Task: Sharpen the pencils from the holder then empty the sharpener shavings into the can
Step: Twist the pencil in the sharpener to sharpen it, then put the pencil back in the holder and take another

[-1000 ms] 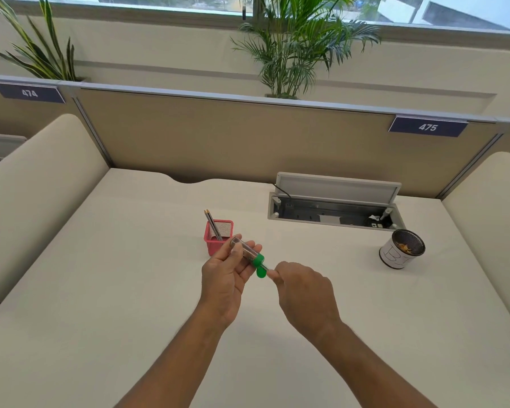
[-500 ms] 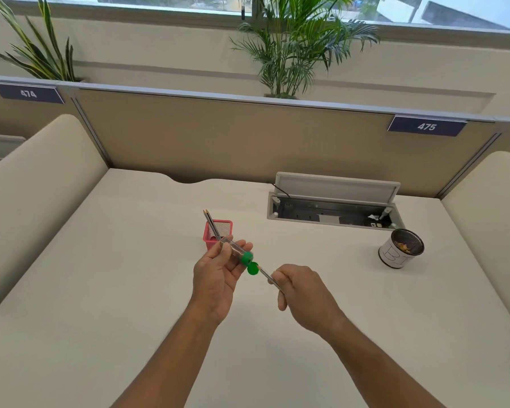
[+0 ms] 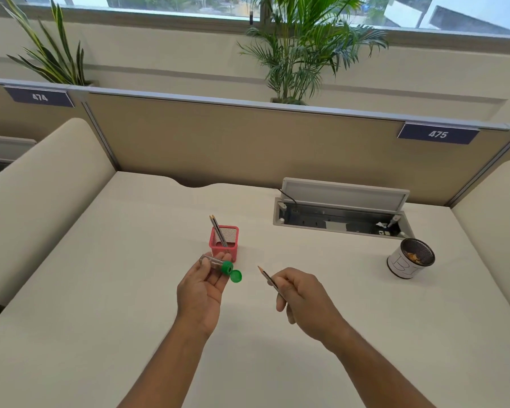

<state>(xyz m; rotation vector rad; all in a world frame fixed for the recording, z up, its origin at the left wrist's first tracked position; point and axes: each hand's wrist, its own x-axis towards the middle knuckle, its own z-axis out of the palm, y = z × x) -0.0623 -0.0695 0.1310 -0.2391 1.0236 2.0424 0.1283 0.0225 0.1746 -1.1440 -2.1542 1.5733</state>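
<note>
My left hand [image 3: 202, 285] holds a clear tube sharpener [image 3: 215, 264] with a green head, its green cap hanging open at the right end. Just behind it stands a red mesh holder [image 3: 223, 241] with two pencils [image 3: 217, 231] leaning to the left. My right hand [image 3: 302, 297] grips a pencil [image 3: 267, 278] whose sharpened tip points up and left, apart from the sharpener. A white can [image 3: 409, 262] with shavings inside sits at the right of the desk.
An open cable tray [image 3: 340, 214] with a raised lid is set into the desk behind the can. Padded dividers flank the desk on the left [image 3: 42, 189] and right [image 3: 495, 207]. A partition wall [image 3: 248, 139] closes the back.
My right hand has pulled the pencil out of the sharpener and moved it to the right. The left hand has shifted slightly left with the sharpener.
</note>
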